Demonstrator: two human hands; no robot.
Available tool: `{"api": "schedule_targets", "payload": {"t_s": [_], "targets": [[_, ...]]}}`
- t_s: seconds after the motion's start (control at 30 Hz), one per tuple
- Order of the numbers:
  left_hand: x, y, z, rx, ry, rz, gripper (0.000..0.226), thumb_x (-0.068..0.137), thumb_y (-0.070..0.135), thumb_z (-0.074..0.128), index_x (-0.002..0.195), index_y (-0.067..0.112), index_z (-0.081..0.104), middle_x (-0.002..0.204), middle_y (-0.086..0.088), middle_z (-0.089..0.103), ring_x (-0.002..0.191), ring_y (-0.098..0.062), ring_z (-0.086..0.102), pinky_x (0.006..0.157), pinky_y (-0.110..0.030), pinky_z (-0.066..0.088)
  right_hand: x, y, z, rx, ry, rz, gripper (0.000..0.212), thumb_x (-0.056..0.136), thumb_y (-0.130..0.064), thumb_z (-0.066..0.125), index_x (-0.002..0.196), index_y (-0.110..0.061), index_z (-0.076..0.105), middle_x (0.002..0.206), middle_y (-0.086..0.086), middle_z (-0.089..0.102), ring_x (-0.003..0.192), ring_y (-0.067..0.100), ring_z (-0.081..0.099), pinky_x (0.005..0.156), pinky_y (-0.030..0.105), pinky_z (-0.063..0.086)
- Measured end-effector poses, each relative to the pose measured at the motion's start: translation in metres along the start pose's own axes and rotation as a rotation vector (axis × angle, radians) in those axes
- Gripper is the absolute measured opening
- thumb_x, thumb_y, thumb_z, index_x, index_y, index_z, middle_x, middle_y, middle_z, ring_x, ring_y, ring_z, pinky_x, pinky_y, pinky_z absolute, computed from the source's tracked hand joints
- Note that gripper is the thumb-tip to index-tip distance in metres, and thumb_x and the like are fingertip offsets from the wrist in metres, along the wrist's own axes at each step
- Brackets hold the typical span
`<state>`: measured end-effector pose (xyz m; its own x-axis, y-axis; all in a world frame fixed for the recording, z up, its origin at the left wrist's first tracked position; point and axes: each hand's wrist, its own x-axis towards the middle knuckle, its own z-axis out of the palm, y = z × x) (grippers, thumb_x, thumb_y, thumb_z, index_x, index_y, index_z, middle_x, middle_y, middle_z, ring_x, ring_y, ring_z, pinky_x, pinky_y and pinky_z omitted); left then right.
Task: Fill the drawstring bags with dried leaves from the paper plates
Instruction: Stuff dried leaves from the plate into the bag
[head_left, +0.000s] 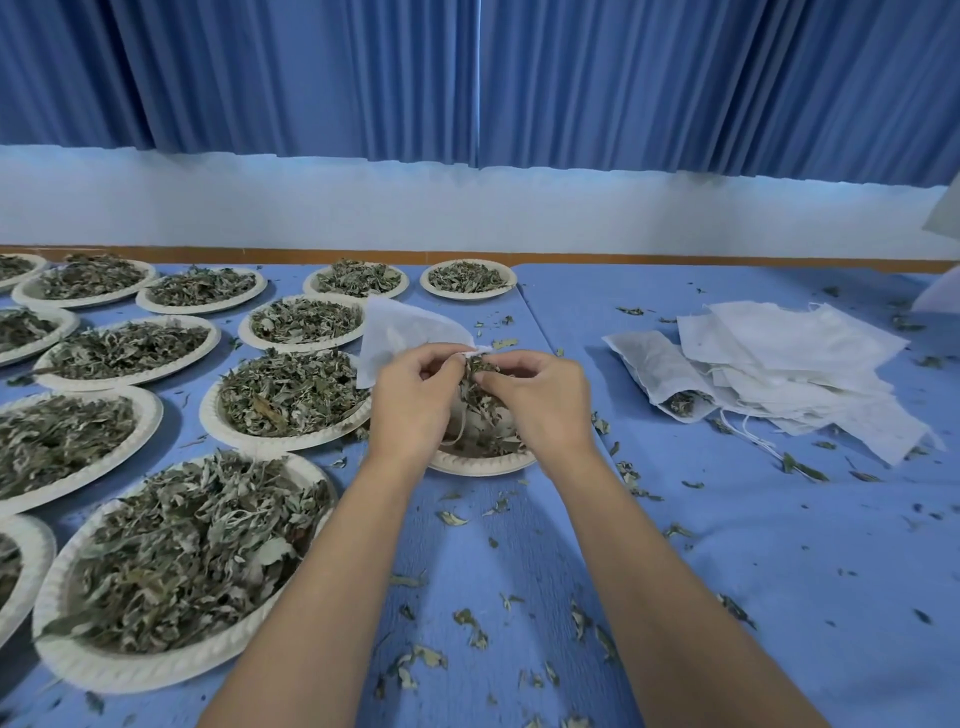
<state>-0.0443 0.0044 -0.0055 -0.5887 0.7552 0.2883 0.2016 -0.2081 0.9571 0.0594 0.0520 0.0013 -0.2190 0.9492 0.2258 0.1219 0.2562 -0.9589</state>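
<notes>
My left hand (410, 400) holds a white drawstring bag (402, 332) by its mouth, the bag sticking up and to the left behind my fingers. My right hand (540, 400) pinches a clump of dried leaves (480, 387) at the bag's opening. Both hands hover over a paper plate (483, 461) that is mostly hidden beneath them, with some leaves left on it.
Several paper plates heaped with dried leaves, such as the near plate (176, 566), cover the left of the blue table (779, 545). A pile of white bags (779, 364), one with leaves inside, lies at the right. Loose leaf scraps are scattered around.
</notes>
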Motion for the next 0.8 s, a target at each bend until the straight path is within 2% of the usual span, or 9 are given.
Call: {"api": "schedule_targets", "payload": {"t_s": [0.1, 0.23, 0.33, 0.47, 0.6, 0.67, 0.7, 0.73, 0.8], "targets": [[0.001, 0.000, -0.003, 0.012, -0.058, -0.024, 0.022, 0.091, 0.013, 0.059, 0.081, 0.028, 0.072, 0.075, 0.013, 0.069, 0.065, 0.000, 0.057, 0.072, -0.024, 0.050, -0.001, 0.003, -0.001, 0.016, 0.018, 0.010, 0.020, 0.073, -0.012, 0.079, 0.075, -0.028, 0.067, 0.074, -0.010, 0.068, 0.071, 0.010, 0.066, 0.069, 0.025, 0.056], [0.005, 0.004, -0.012, -0.009, -0.095, -0.078, 0.028, 0.092, 0.011, 0.055, 0.075, 0.027, 0.070, 0.054, 0.021, 0.061, 0.050, 0.007, 0.053, 0.053, -0.010, 0.045, 0.000, 0.004, -0.001, 0.091, -0.101, 0.059, 0.043, 0.073, -0.011, 0.081, 0.109, -0.023, 0.062, 0.103, -0.009, 0.063, 0.085, 0.013, 0.066, 0.073, 0.027, 0.057], [0.005, 0.005, -0.013, 0.023, -0.110, -0.090, 0.033, 0.092, 0.011, 0.052, 0.070, 0.028, 0.069, 0.061, 0.024, 0.065, 0.058, 0.013, 0.057, 0.053, -0.004, 0.041, -0.001, 0.003, 0.001, 0.116, -0.223, 0.084, 0.039, 0.074, -0.008, 0.079, 0.111, -0.017, 0.067, 0.112, 0.004, 0.066, 0.083, 0.013, 0.066, 0.072, 0.025, 0.057], [0.002, 0.006, -0.011, 0.002, -0.147, -0.091, 0.030, 0.093, 0.011, 0.051, 0.072, 0.025, 0.068, 0.065, 0.025, 0.066, 0.062, 0.015, 0.056, 0.056, -0.002, 0.040, -0.001, 0.004, 0.003, 0.034, -0.119, 0.048, 0.020, 0.075, -0.012, 0.078, 0.092, -0.021, 0.072, 0.096, 0.004, 0.071, 0.083, 0.015, 0.069, 0.074, 0.027, 0.058], [-0.003, 0.011, -0.006, 0.058, -0.223, -0.019, 0.029, 0.093, 0.009, 0.054, 0.076, 0.026, 0.069, 0.074, 0.013, 0.068, 0.062, 0.003, 0.056, 0.066, -0.020, 0.048, -0.002, 0.004, 0.005, -0.173, 0.049, -0.070, 0.007, 0.080, -0.018, 0.069, 0.077, -0.023, 0.067, 0.069, -0.014, 0.063, 0.066, 0.000, 0.059, 0.055, 0.006, 0.041], [-0.005, 0.011, -0.002, 0.135, -0.235, 0.015, 0.031, 0.093, 0.008, 0.054, 0.075, 0.029, 0.068, 0.084, -0.007, 0.071, 0.067, -0.011, 0.056, 0.071, -0.036, 0.049, -0.003, 0.006, 0.006, -0.240, 0.102, -0.099, 0.012, 0.081, -0.013, 0.066, 0.072, -0.020, 0.062, 0.064, -0.016, 0.057, 0.061, -0.001, 0.053, 0.053, 0.006, 0.038], [-0.007, 0.012, 0.000, 0.132, -0.232, 0.010, 0.031, 0.093, 0.007, 0.054, 0.075, 0.029, 0.068, 0.088, -0.016, 0.070, 0.069, -0.017, 0.055, 0.070, -0.039, 0.048, -0.003, 0.007, 0.006, -0.273, 0.123, -0.104, 0.012, 0.081, -0.011, 0.065, 0.072, -0.017, 0.060, 0.063, -0.016, 0.055, 0.060, -0.001, 0.051, 0.053, 0.006, 0.037], [-0.008, 0.012, 0.002, 0.113, -0.227, 0.002, 0.031, 0.093, 0.007, 0.054, 0.075, 0.029, 0.068, 0.090, -0.020, 0.069, 0.069, -0.020, 0.054, 0.069, -0.039, 0.047, -0.002, 0.007, 0.006, -0.293, 0.141, -0.097, 0.011, 0.081, -0.010, 0.064, 0.073, -0.015, 0.060, 0.063, -0.016, 0.053, 0.060, 0.001, 0.050, 0.054, 0.006, 0.037], [-0.009, 0.010, 0.003, 0.125, -0.226, 0.006, 0.028, 0.093, 0.008, 0.055, 0.081, 0.028, 0.069, 0.086, -0.012, 0.069, 0.068, -0.015, 0.055, 0.072, -0.035, 0.047, 0.000, 0.007, 0.006, -0.296, 0.160, -0.051, 0.008, 0.082, -0.011, 0.063, 0.075, -0.014, 0.061, 0.065, -0.014, 0.054, 0.064, 0.005, 0.050, 0.052, 0.008, 0.037]]}}
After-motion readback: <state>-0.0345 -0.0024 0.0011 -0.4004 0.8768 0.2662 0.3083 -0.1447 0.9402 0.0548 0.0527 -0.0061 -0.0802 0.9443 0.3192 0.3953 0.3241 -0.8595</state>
